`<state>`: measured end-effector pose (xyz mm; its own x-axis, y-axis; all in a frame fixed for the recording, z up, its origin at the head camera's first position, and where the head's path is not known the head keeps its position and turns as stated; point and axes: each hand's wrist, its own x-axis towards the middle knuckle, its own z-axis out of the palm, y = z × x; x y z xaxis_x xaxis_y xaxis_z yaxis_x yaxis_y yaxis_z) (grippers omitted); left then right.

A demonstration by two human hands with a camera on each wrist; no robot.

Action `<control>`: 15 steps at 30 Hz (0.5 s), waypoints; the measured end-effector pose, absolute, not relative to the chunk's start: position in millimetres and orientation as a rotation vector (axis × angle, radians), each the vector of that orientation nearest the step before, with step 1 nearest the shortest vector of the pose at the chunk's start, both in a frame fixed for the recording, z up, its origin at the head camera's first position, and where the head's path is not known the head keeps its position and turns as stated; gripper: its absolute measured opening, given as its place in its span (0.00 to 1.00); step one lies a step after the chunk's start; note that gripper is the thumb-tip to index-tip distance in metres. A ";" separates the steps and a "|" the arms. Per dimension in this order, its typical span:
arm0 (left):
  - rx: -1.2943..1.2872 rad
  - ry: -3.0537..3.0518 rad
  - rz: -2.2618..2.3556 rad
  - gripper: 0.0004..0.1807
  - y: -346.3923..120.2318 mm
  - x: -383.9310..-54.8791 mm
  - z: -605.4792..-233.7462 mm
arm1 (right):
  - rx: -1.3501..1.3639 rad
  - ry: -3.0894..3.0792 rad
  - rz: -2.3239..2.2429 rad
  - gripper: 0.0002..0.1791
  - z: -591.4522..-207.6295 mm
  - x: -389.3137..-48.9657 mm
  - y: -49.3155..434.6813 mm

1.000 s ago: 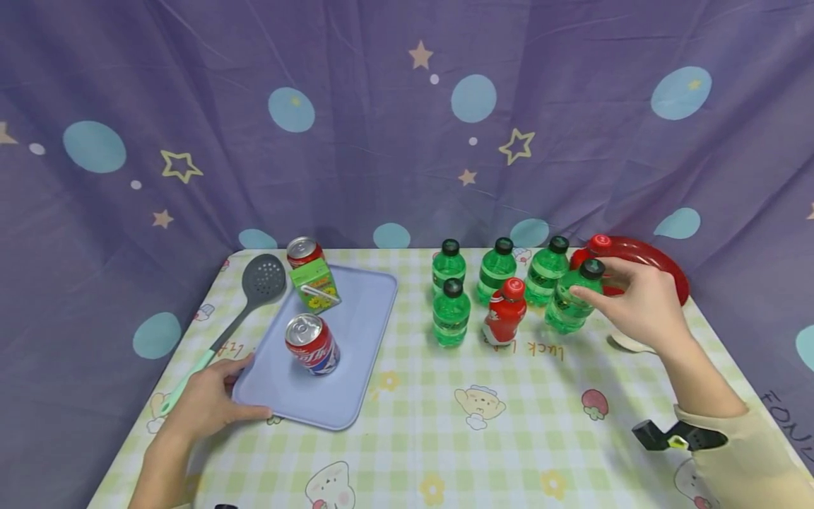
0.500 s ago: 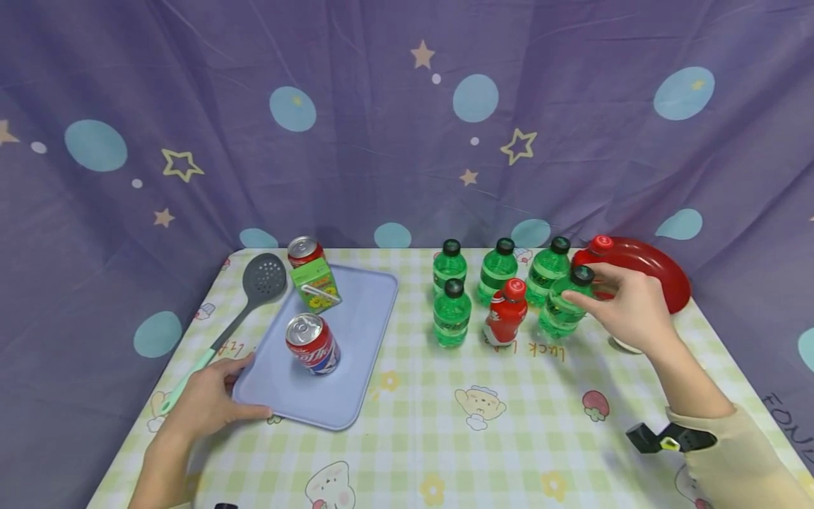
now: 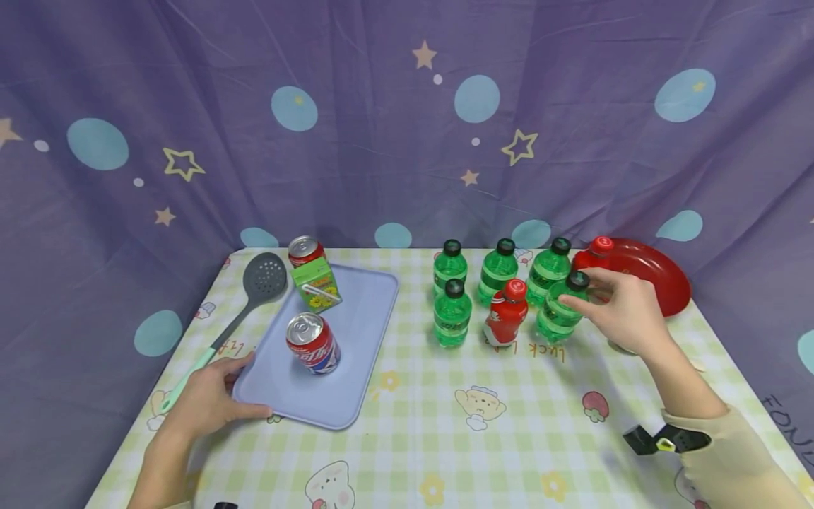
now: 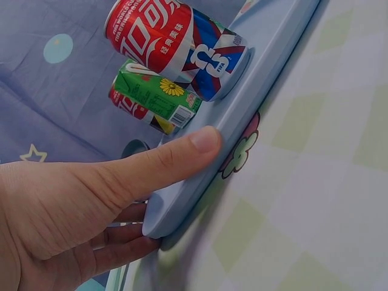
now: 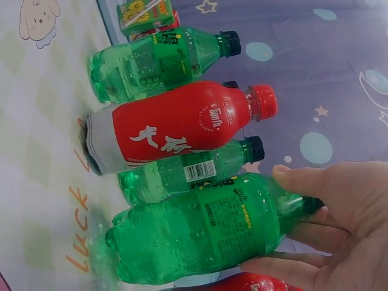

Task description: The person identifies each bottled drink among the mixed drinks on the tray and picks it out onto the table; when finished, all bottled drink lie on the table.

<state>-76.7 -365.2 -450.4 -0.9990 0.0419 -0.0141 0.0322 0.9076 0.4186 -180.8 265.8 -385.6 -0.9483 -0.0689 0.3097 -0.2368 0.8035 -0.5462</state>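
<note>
My right hand (image 3: 620, 311) pinches a green soda bottle (image 3: 558, 314) with a black cap near its neck, thumb on one side and fingers on the other. The bottle stands nearly upright at the right end of the front row, beside a red bottle (image 3: 506, 314). In the right wrist view, its base (image 5: 121, 248) is close to the tablecloth; contact is hard to tell. At the left, my left hand (image 3: 213, 399) holds the near-left corner of a blue tray (image 3: 305, 406). On the tray are a red-and-blue soda can (image 3: 313, 344) and a green juice box (image 3: 316, 286).
Several more green bottles (image 3: 451, 314) stand nearby in two rows. Behind my right hand are another red bottle (image 3: 596, 254) and a red oval dish (image 3: 668, 279). A slotted spatula (image 3: 264, 278) lies left of the tray. Another red can (image 3: 305, 251) stands behind the juice box.
My right hand has moved left and slightly toward me with the green bottle, bringing it nearer the red bottle in the front row. My left hand and the tray have stayed put.
</note>
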 end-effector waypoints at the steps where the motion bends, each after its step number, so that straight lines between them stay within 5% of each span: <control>1: 0.060 3.046 0.667 0.66 -365.4 -76.9 -450.3 | 0.239 -2.717 0.879 0.32 -385.8 -180.6 265.9; 15: 0.047 3.041 0.660 0.66 -365.7 -77.5 -449.9 | 0.241 -2.744 0.934 0.36 -391.3 -180.8 265.7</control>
<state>-77.5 -365.7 -449.9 -0.9991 0.0359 -0.0228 0.0232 0.9097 0.4146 -180.8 265.7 -391.3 -0.9595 -0.0800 0.2701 -0.2282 0.7830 -0.5787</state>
